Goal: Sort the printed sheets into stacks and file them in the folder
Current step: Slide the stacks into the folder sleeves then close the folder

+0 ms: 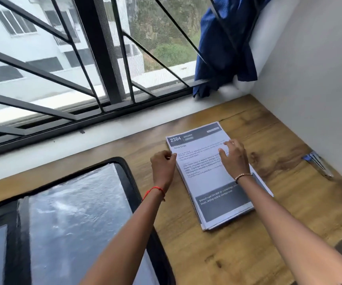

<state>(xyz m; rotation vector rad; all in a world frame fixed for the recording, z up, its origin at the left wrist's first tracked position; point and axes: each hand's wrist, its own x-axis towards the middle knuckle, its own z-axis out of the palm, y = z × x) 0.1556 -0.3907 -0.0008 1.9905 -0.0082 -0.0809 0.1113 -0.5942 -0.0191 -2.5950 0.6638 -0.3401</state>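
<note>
A thick stack of printed sheets (205,177) lies on the wooden table (248,243), its top page headed "2384 KITCHEN". My left hand (163,167) is at the stack's left edge, fingers curled and pinching the edge of the top sheet. My right hand (234,157) rests on the top sheet's upper right part with fingers spread and slightly bent. An open black folder (73,212) with shiny clear plastic sleeves lies on the table to the left of the stack.
A barred window (83,68) runs along the table's far side. Blue cloth (225,48) hangs at the window's right corner. A white wall (314,89) bounds the table on the right, with pens (318,164) lying beside it.
</note>
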